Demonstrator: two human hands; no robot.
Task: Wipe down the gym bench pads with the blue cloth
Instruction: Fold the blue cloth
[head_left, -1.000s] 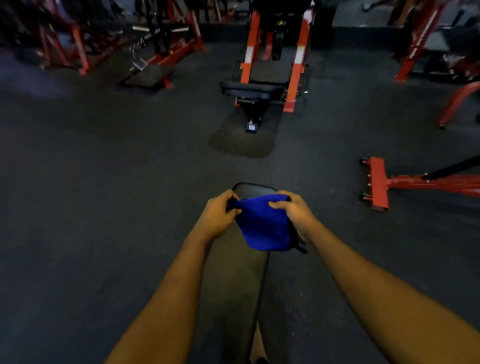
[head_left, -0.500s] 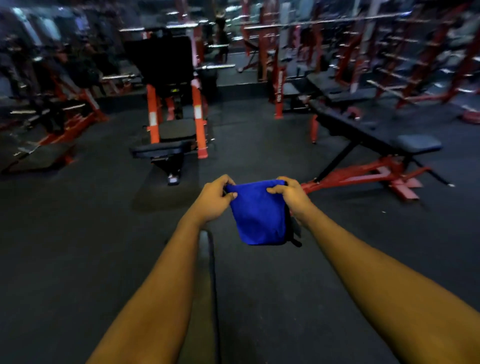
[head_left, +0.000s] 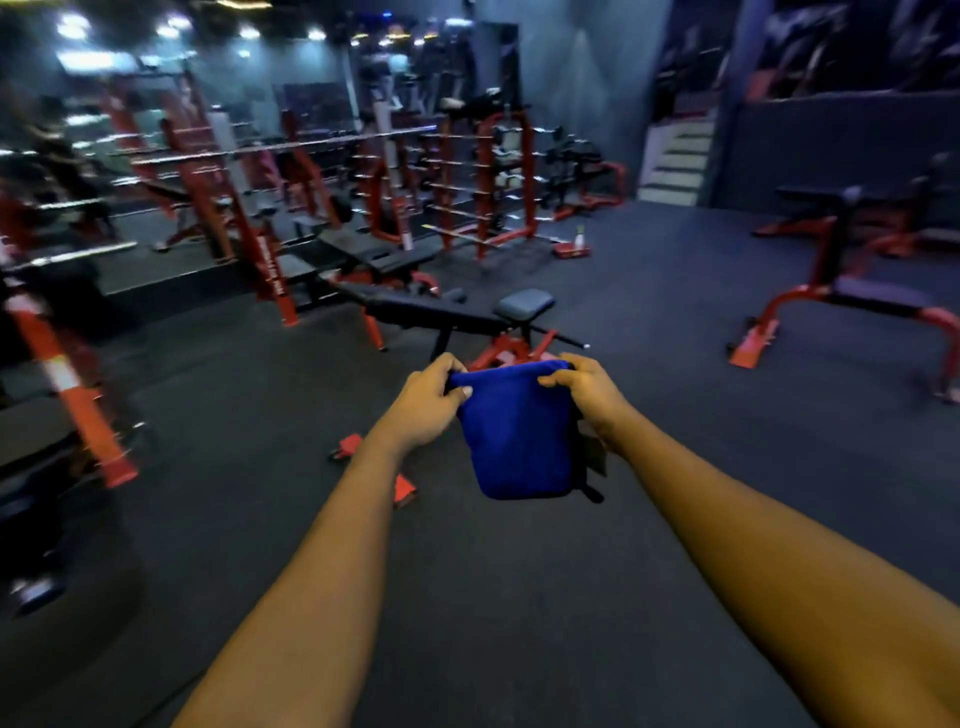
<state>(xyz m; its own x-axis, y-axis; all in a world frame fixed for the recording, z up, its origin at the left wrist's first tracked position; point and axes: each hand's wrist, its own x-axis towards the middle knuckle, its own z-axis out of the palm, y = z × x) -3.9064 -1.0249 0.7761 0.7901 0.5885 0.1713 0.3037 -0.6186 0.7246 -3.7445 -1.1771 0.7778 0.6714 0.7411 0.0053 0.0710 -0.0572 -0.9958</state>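
A folded blue cloth (head_left: 517, 436) hangs in front of me above the dark floor. My left hand (head_left: 428, 402) pinches its upper left corner and my right hand (head_left: 589, 397) pinches its upper right corner. Just beyond the cloth stands a red-framed adjustable bench with a long black back pad (head_left: 426, 309) and a small grey seat pad (head_left: 523, 303). Neither hand touches that bench. Its red base is partly hidden behind the cloth.
A second red-framed bench (head_left: 852, 301) stands at the right. Red racks with barbells (head_left: 467, 182) fill the back. A red and white upright (head_left: 67, 384) of a machine is close on the left. Stairs (head_left: 675, 161) rise at the back right. A red foot (head_left: 402, 486) lies under my left forearm.
My view has swung to the right and lifted away from the bench pad beneath my arms. The adjustable bench now sits straight ahead. Both hands still hold the cloth the same way.
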